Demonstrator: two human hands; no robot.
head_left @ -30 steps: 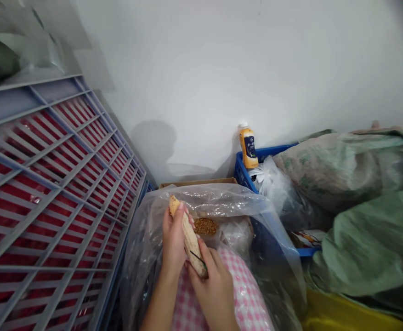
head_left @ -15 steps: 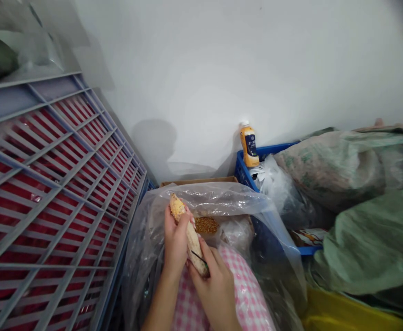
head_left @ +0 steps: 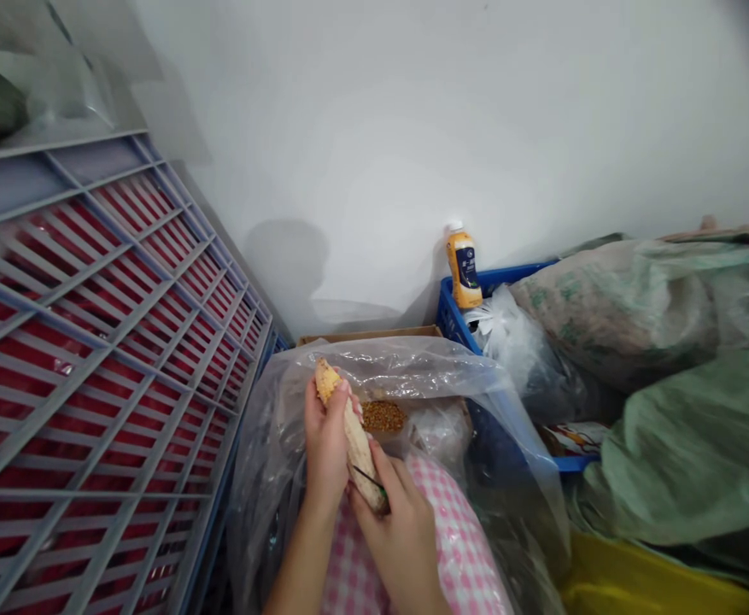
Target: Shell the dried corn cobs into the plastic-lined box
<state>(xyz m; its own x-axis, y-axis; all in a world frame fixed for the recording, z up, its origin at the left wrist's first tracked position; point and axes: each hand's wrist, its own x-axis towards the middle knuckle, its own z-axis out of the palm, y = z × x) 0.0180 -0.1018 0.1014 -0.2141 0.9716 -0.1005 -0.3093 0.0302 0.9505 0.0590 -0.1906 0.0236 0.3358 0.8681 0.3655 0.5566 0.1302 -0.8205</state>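
Note:
A corn cob (head_left: 359, 440), mostly stripped pale with some yellow kernels near its upper end, slants between my two hands. My left hand (head_left: 328, 436) is wrapped round its upper half, the thumb lying across the kernels. Lower down, my right hand (head_left: 400, 508) grips the cob's bottom end. A thin dark rod (head_left: 369, 477) with a bit of green crosses the cob by the right fingers; its kind is unclear. Beneath the hands is a heap of loose corn kernels (head_left: 383, 417), inside a clear plastic bag (head_left: 412, 367).
At left stands a tall pale crate (head_left: 111, 346) with red contents. On the right, a blue crate (head_left: 454, 329) holds plastic bags and an orange bottle (head_left: 464, 269). Green cloth (head_left: 700, 448) lies over its right side. Pink checked cloth (head_left: 464, 547) is below my forearms.
My left thumb has shifted slightly up along the cob and covers more of the yellow kernels. My right hand and the cob stay nearly in place.

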